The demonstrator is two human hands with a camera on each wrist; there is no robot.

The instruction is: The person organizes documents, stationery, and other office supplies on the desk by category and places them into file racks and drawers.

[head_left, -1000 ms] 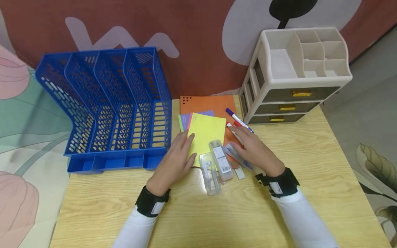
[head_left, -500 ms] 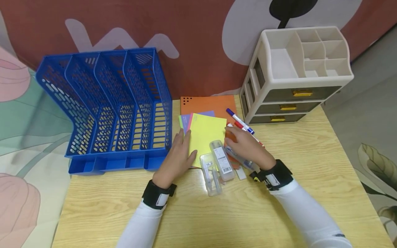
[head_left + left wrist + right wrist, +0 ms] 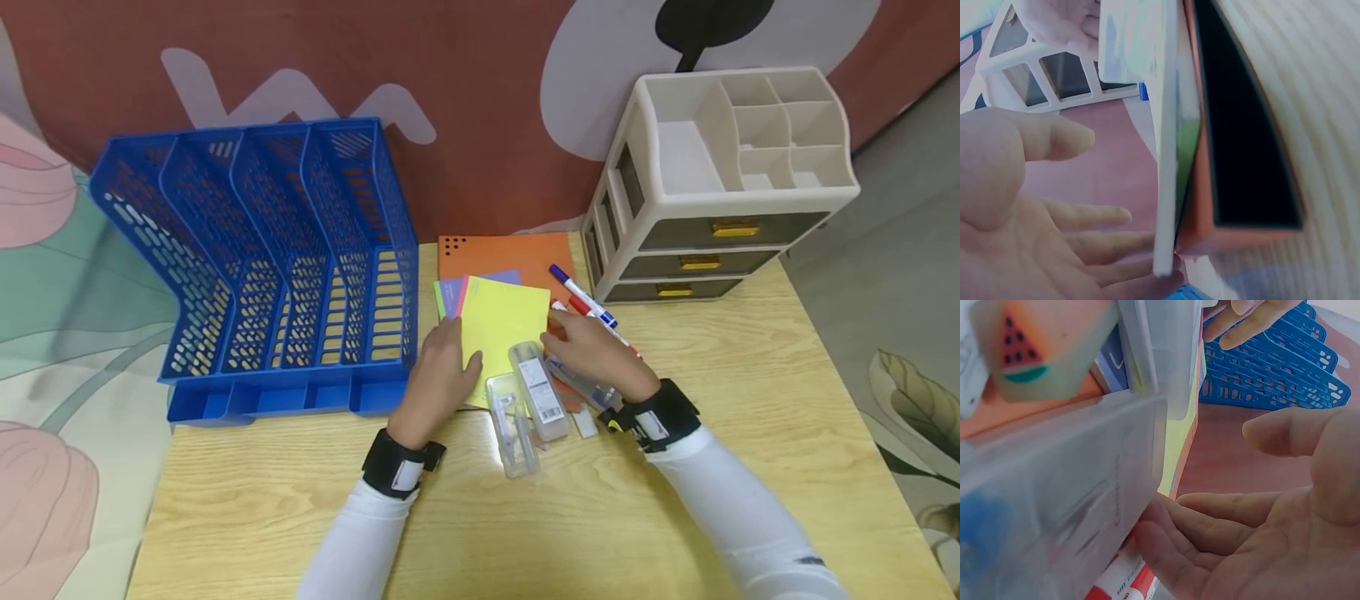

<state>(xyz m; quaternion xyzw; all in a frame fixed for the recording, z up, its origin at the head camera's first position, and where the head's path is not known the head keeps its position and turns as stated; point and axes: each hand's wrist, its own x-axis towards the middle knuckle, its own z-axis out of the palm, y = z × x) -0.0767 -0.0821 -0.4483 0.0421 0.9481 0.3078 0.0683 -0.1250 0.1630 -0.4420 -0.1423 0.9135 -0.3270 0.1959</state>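
A stack of coloured sheets with a yellow one on top (image 3: 502, 321) lies on an orange notebook (image 3: 510, 252). My left hand (image 3: 442, 371) rests against the stack's left edge, fingers nearly straight (image 3: 1085, 215) beside the sheet edges (image 3: 1166, 156). My right hand (image 3: 588, 346) touches the stack's right edge, its fingers (image 3: 1210, 540) loosely extended beside a clear plastic case (image 3: 1054, 487). Two more clear cases (image 3: 536, 387) (image 3: 510, 425) lie on the near end of the yellow sheet, between the hands. Neither hand grips anything.
A blue four-slot file rack (image 3: 262, 258) stands at the left. A beige drawer organiser (image 3: 720, 183) stands at the back right. A blue marker (image 3: 581, 296) and a red marker (image 3: 603, 325) lie beside my right hand. An eraser with a watermelon print (image 3: 1029, 350) lies by the cases.
Both hands have moved in on the paper stack: the left slid forward along its left edge, the right shifted left to its right edge. The cases have not moved.
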